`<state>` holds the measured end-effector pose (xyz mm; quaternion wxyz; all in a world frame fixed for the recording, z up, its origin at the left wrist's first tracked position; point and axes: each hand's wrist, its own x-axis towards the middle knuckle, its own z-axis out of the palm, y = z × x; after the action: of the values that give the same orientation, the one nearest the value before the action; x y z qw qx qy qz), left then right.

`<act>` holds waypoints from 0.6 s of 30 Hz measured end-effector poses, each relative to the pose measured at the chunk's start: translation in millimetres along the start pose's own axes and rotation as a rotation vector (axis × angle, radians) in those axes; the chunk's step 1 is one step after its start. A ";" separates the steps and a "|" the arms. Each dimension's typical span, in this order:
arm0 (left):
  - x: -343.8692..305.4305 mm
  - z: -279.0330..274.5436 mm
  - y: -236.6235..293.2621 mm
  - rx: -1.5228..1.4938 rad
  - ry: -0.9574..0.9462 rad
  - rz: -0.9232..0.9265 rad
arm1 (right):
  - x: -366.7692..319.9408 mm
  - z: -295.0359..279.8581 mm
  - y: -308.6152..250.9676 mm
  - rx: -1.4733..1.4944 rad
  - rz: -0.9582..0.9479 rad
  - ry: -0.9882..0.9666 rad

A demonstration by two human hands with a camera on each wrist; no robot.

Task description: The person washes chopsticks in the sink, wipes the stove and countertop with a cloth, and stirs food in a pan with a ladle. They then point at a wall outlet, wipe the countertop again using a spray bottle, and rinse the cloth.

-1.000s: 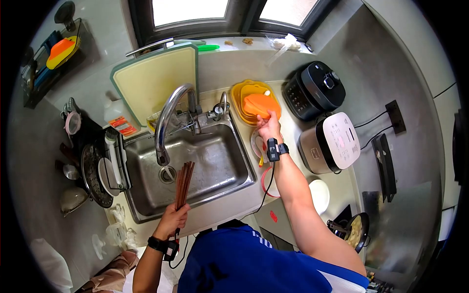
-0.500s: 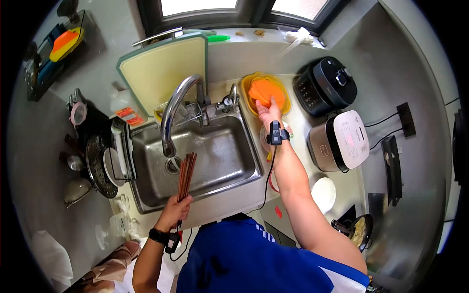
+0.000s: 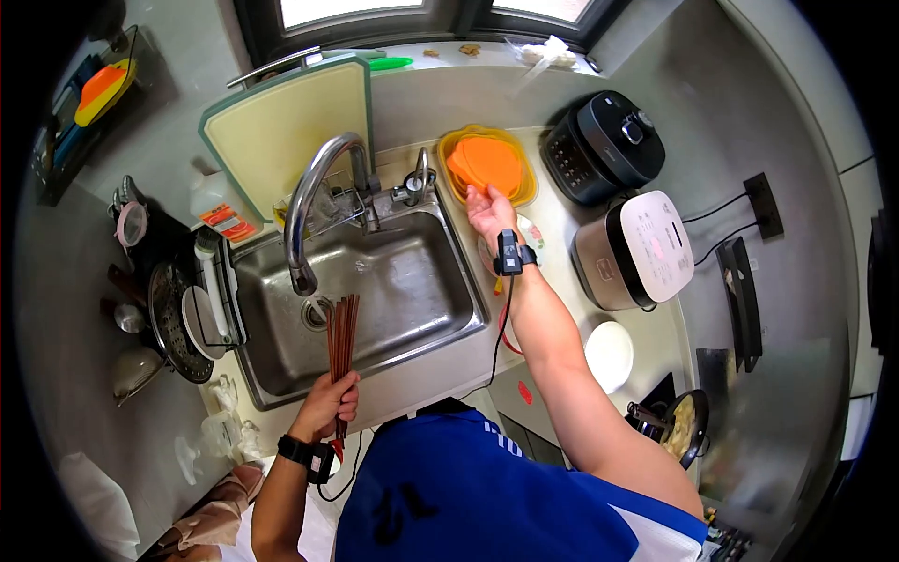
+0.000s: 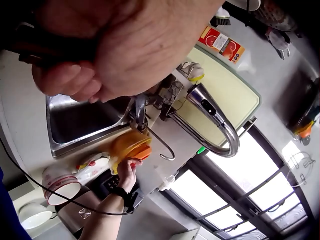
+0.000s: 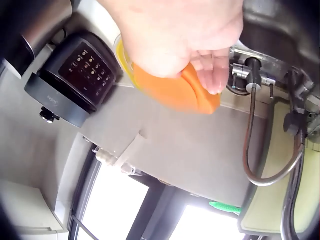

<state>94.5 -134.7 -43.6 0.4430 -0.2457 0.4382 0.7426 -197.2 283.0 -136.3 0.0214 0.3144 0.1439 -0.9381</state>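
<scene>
A bundle of brown wooden chopsticks (image 3: 343, 328) stands up out of my left hand (image 3: 325, 405), which grips the lower ends over the sink's front edge. The upper ends lean over the steel sink (image 3: 403, 281). My right hand (image 3: 491, 214) is beyond the sink's right side, at the near edge of a bowl-like orange plastic piece (image 3: 492, 164). That piece rests in a yellow plastic basin (image 3: 530, 192). In the right wrist view, fingers (image 5: 216, 75) bend over the edge of the orange piece; the thumb is hidden there.
The arched faucet (image 3: 314, 178) rises over the sink. A cutting board (image 3: 290, 140) leans behind it. Right of the basin stand a black cooker (image 3: 604, 150) and a white rice cooker (image 3: 637, 248). A white bowl (image 3: 609, 356) sits nearer, and a dish rack (image 3: 220, 290) borders the sink's left.
The orange piece has gone from raised and tilted to lying flatter in the yellow basin, with my right hand still at its edge. My left hand keeps its grip on the chopsticks, now more upright.
</scene>
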 end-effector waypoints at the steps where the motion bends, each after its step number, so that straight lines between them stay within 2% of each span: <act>1: 0.6 -0.8 -2.8 0.005 -0.024 -0.002 | -6.2 6.3 6.1 -0.026 -0.045 0.040; 5: -1.3 2.1 -7.1 0.041 -0.005 -0.036 | -9.9 31.3 18.0 -0.047 -0.097 0.106; 8: -3.1 2.1 -10.7 0.041 0.009 -0.045 | 3.8 32.8 30.6 0.040 -0.085 0.017; 11: -7.9 4.3 -9.5 0.032 0.006 -0.036 | -1.2 39.3 38.0 -0.072 -0.027 -0.038; 16: -4.7 -2.0 -12.3 -0.028 -0.002 -0.013 | -48.1 26.6 74.4 -0.183 -0.071 0.023; 18: -0.8 -5.8 -10.4 -0.104 -0.029 -0.011 | -78.6 15.5 97.9 -0.233 -0.001 -0.069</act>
<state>103.9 -137.7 -50.4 0.4400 -0.2599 0.3910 0.7655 -130.5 180.8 -102.8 0.0621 0.2773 0.2512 -0.9253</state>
